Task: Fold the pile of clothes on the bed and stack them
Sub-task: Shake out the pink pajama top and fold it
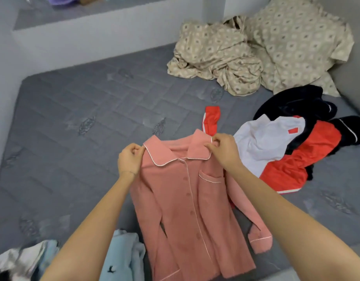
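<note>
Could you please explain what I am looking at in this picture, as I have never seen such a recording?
There is no machine here: a camera worn on a person's head looks down at their two arms. The left hand and right hand each pinch, near its collar, a pink button-up pyjama shirt with white piping, held over a grey quilted mattress. To the right lies a pile of red, white and dark clothes; behind, crumpled beige patterned bedding; bottom left, light blue garments.
</note>
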A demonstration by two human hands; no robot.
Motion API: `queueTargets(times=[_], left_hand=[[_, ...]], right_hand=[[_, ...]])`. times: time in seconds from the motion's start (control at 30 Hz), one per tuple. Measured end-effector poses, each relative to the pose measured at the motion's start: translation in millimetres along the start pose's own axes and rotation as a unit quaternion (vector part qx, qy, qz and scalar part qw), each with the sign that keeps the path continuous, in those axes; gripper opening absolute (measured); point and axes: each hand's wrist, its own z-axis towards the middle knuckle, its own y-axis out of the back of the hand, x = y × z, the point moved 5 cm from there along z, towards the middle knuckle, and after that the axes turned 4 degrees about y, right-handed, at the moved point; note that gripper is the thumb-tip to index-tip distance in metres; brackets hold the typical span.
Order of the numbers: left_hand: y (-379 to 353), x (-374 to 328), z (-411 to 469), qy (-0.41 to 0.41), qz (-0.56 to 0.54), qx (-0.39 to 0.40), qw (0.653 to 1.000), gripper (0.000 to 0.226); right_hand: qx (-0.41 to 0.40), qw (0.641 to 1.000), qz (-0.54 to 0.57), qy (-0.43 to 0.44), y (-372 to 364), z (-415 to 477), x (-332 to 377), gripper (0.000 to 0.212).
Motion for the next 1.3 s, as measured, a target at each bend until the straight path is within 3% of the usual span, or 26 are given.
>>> queueTargets(times=[0.2,0.23,0.33,0.47,0.53,0.6,0.7,0.77,0.87,0.97,1.13,1.2,1.3], left_hand=[[-90.7,67.7,91.1,0.000,-0.021,-0.032,0.999,0.011],[-103.2,79.4,98.2,-0.006,-0.008,-0.042,0.999,0.011],[-136.9,113.5,99.7,-0.038,0.126,-0.051,0.990,0.044],[-188.2,151.5,63.6,-0.121,0.282,0.064,0.950,0.051],[-210.8,174.8,48.6,-0.108,0.331,0.134,0.928,0.056],[-223.6,189.6,42.1,-0.074,0.362,0.174,0.913,0.059],[-228.0,175.3,39.7,-0.057,0.355,0.141,0.922,0.057],[-235.5,150.2,34.7,-0.087,0.330,0.115,0.933,0.053],[-267.0,103.8,23.0,-0.156,0.266,0.150,0.939,0.055],[-316.8,61.8,7.3,-0.226,0.241,0.215,0.919,0.053],[-386.1,11.5,-18.6,-0.299,0.233,0.297,0.877,0.047],[-408.0,2.3,-25.3,-0.323,0.251,0.324,0.853,0.040],[-431.9,-8.0,-26.8,-0.335,0.264,0.367,0.827,0.038]], right_hand=[[0.010,0.996,-0.090,0.004,-103.7,72.8,-68.7,0.015],[-0.006,0.993,-0.119,0.016,-115.3,78.0,-80.6,0.025],[-0.032,0.983,-0.170,0.059,-144.8,76.0,-114.9,0.050],[0.082,0.969,-0.223,0.063,-182.9,42.8,-160.8,0.063],[0.182,0.956,-0.230,0.015,-192.7,28.9,-181.6,0.082],[0.234,0.942,-0.240,-0.010,-195.2,23.9,-198.6,0.092],[0.221,0.957,-0.187,-0.007,-183.3,26.4,-202.1,0.087],[0.145,0.980,-0.136,-0.014,-161.8,26.3,-201.6,0.075],[0.064,0.991,-0.085,-0.082,-121.0,15.5,-219.1,0.055],[0.073,0.980,-0.073,-0.169,-95.0,-8.9,-242.3,0.048],[0.153,0.956,-0.134,-0.211,-85.5,-41.4,-275.2,0.020],[0.125,0.968,-0.043,-0.214,-79.0,-44.4,-283.4,0.008],[0.042,0.978,0.071,-0.191,-53.1,-32.4,-283.9,0.015]])
